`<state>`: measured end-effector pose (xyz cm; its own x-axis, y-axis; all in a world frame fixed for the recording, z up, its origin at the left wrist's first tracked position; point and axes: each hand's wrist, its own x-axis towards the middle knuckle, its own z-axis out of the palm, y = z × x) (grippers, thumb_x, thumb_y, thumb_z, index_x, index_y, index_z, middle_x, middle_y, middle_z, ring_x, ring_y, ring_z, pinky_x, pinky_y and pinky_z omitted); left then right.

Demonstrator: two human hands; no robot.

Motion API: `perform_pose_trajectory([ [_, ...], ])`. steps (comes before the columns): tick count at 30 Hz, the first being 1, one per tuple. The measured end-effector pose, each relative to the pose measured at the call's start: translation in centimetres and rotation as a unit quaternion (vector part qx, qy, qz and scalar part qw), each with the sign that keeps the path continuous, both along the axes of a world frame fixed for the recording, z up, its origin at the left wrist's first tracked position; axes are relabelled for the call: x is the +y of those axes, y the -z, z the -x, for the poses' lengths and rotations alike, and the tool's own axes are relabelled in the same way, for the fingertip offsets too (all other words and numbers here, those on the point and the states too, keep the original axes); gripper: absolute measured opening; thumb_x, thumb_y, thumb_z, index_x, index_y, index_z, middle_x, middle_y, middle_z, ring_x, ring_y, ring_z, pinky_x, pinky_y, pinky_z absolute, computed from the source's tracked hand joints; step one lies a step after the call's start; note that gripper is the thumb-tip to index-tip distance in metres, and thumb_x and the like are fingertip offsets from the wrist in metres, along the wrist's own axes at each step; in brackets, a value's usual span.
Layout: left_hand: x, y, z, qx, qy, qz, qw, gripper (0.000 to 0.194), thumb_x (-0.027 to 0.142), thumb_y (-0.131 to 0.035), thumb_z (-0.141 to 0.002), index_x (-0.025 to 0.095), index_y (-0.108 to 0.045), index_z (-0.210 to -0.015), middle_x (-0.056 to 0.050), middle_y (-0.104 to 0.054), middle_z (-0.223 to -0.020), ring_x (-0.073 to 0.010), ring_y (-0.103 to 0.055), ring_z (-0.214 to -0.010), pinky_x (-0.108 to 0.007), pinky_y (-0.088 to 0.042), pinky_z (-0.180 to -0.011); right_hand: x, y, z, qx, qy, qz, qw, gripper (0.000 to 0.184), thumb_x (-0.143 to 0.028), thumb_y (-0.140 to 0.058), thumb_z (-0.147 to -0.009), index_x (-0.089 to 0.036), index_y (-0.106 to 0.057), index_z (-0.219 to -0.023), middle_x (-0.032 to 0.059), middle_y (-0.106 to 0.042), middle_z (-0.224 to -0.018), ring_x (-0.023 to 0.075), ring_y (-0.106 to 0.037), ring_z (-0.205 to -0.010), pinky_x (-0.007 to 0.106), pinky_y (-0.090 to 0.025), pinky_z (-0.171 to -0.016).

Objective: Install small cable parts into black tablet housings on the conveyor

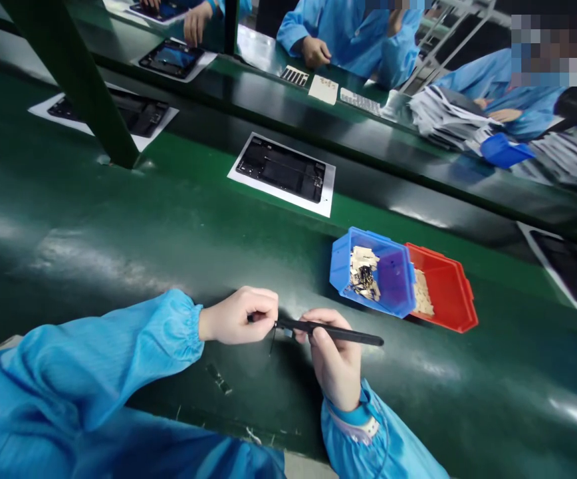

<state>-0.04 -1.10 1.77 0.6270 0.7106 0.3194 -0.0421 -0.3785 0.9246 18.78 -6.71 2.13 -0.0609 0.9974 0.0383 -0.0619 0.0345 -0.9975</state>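
My right hand point(336, 362) grips a slim pair of black tweezers point(355, 336), with the tips pointing left toward my other hand. My left hand point(241, 318) is closed in a pinch on a small dark part; most of it is hidden by the fingers. A thin dark strip point(272, 340) hangs down beside those fingertips, close to the tweezer tips. On the green bench below lies a small clear-and-dark scrap point(219, 380). Right of my hands stand a blue bin point(393, 283) with small pale and dark pieces inside and a red bin point(451, 296) with pale pieces.
A black tablet housing point(281, 169) lies on a white sheet ahead, along the belt. Another housing point(139, 113) sits behind a green post point(82, 86); a third point(572, 263) is at the right. Across the line, co-workers in blue sleeves sit near stacked grey sheets point(448, 120).
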Motion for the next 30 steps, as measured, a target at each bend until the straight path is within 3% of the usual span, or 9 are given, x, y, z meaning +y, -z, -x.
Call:
perform_pose_trajectory([
  [18, -0.1, -0.2, 0.0, 0.025, 0.006, -0.025, 0.999, 0.021, 0.010, -0.039, -0.075, 0.019, -0.037, -0.056, 0.002, -0.041, -0.058, -0.0103, -0.040, -0.053, -0.023, -0.032, -0.051, 0.1, 0.0, 0.3, -0.014, -0.008, 0.001, 1.000, 0.014, -0.033, -0.057, -0.085, -0.020, -0.062, -0.087, 0.0002, -0.061, -0.069, 0.0136, -0.058, -0.060, 0.028, -0.046, -0.059],
  [22, 1.0, 0.2, 0.9, 0.137, -0.091, -0.140, 0.976, 0.028, 0.018, -0.035, -0.083, 0.019, -0.039, -0.055, 0.000, -0.040, -0.057, -0.0127, -0.038, -0.055, -0.026, -0.031, -0.054, 0.3, 0.5, 0.2, -0.002, 0.027, -0.012, 1.000, 0.012, -0.032, -0.058, -0.084, -0.020, -0.062, -0.085, 0.0000, -0.061, -0.067, 0.0128, -0.057, -0.058, 0.026, -0.046, -0.057],
  [25, 2.5, 0.7, 1.8, 0.233, -0.174, -0.156, 0.944, 0.035, 0.026, -0.029, -0.088, 0.019, -0.040, -0.055, 0.000, -0.040, -0.058, -0.0135, -0.039, -0.055, -0.027, -0.029, -0.055, 0.6, 0.7, 0.0, 0.017, 0.058, -0.032, 0.998, 0.014, -0.034, -0.058, -0.084, -0.021, -0.062, -0.085, -0.0004, -0.060, -0.068, 0.0130, -0.057, -0.059, 0.026, -0.045, -0.057],
  [27, 3.2, 0.9, 1.9, 0.269, -0.191, -0.131, 0.935, 0.039, 0.029, -0.026, -0.090, 0.019, -0.041, -0.056, 0.000, -0.043, -0.058, -0.0135, -0.041, -0.056, -0.026, -0.029, -0.055, 0.7, 0.7, -0.1, 0.031, 0.059, -0.040, 0.997, 0.015, -0.035, -0.059, -0.083, -0.021, -0.062, -0.086, -0.0004, -0.060, -0.068, 0.0129, -0.057, -0.060, 0.026, -0.045, -0.059],
  [30, 3.1, 0.8, 1.3, 0.285, -0.155, -0.131, 0.937, 0.040, 0.030, -0.026, -0.091, 0.018, -0.043, -0.058, 0.000, -0.047, -0.060, -0.0130, -0.044, -0.058, -0.025, -0.030, -0.057, 0.8, 0.4, 0.1, 0.054, 0.031, -0.034, 0.997, 0.016, -0.036, -0.060, -0.083, -0.021, -0.062, -0.086, -0.0005, -0.061, -0.068, 0.0121, -0.057, -0.061, 0.024, -0.044, -0.059],
])
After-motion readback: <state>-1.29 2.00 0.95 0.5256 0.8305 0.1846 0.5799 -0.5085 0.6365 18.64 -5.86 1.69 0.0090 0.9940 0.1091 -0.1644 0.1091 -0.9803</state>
